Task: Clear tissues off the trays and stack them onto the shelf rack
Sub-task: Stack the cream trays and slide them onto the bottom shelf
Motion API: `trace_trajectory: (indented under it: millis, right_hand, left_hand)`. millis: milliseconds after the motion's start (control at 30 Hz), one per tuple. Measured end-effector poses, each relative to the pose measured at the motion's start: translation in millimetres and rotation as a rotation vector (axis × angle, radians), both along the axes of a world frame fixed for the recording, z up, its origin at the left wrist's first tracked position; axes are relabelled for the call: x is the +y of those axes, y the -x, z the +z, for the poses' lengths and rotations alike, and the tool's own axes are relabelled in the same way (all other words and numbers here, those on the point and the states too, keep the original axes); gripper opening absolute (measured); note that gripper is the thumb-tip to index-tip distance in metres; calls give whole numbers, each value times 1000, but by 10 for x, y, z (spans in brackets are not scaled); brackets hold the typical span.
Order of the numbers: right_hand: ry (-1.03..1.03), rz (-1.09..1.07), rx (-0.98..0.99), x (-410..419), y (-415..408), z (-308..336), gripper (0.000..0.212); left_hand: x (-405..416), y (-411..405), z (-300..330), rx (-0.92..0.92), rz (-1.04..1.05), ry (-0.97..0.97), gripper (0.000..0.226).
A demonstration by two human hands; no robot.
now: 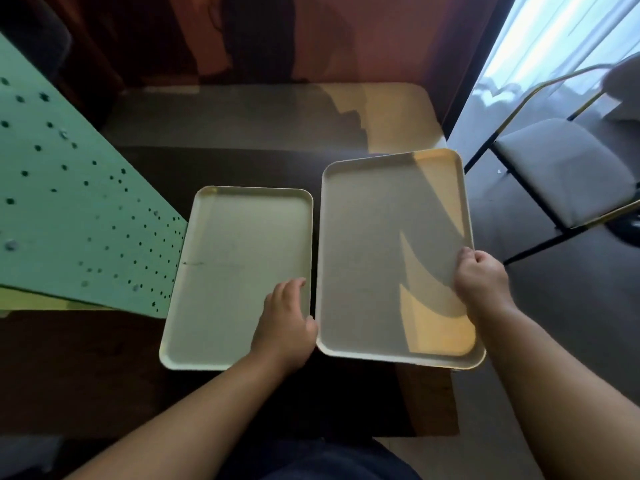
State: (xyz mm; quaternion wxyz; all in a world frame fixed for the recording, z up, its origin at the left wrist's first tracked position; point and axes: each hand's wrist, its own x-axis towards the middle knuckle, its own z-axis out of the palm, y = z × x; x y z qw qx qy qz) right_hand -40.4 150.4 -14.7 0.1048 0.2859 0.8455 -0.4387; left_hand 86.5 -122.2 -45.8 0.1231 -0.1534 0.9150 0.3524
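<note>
Cream right tray (391, 254) gripped by right hand (479, 277) fingers; left hand (284, 317) fingers loose on left tray (235, 258); lift level, nest squarely.

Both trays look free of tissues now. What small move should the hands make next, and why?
Probably lift the right tray and set it on the left tray to stack them. Neither tray shows any tissue, the right hand grips the right tray's rim, and the left hand rests on the left tray.
</note>
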Motion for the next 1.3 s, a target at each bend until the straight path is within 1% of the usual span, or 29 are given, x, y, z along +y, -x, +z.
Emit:
trace_trajectory:
  millis: [67, 133, 200, 300, 367, 400, 500, 633, 733, 767, 833, 900, 967, 1033, 1133, 1233, 1300]
  right_hand:
    - [28, 7, 15, -80, 27, 77, 40]
    - [77, 15, 11, -300, 40, 85, 38]
    - [133, 37, -7, -626, -16, 20, 37]
    - [175, 92, -62, -1139, -213, -172, 39]
    - [186, 146, -99, -1455, -369, -258, 30]
    - [202, 161, -113, -1608, -446, -264, 26]
    - [211, 179, -128, -1958, -625, -323, 29]
    - [121, 151, -48, -2219, -754, -475, 28]
    - [-7, 98, -33, -2319, -811, -594, 28]
    - [-91, 124, -64, -2339, -830, -622, 32]
    - [-234, 257, -192, -2362, -901, -646, 45]
    - [-240, 328, -268, -2381, -986, -650, 63]
    - [-228, 333, -279, -2384, -1083, -665, 70]
    - [-249, 327, -303, -2386, -1147, -665, 66]
    - [-220, 288, -349, -2349, -1165, -622, 48]
    - [-118, 252, -389, -2211, -1127, -555, 37]
    - [-10, 212, -409, -2093, -1093, -498, 36]
  left_hand:
    - [-145, -54, 80, 70, 77, -31, 56]
    - [-285, -104, 145, 88, 158, -83, 47]
    - [-427, -182, 169, 95, 284, -126, 40]
    - [-740, -410, 109, 23, 497, -123, 38]
    - [-984, -615, 49, -42, 539, -93, 39]
    - [-1107, -713, 22, -71, 548, -91, 39]
    - [-1430, -923, -28, -130, 550, -104, 39]
    - [-1766, -985, -96, -165, 495, -106, 52]
    - [-1927, -987, -144, -193, 453, -147, 53]
    - [-1962, -986, -127, -190, 439, -151, 52]
    - [-2033, -984, -130, -185, 395, -142, 52]
    - [-2100, -978, -155, -232, 323, -116, 57]
    - [-2149, -992, -199, -327, 258, -150, 55]
    - [-2159, -1016, -211, -394, 226, -197, 53]
    - [-2129, -995, -213, -395, 259, -215, 52]
    - [-2091, -978, -168, -407, 349, -193, 58]
    - [-2077, -997, -71, -385, 416, -207, 46]
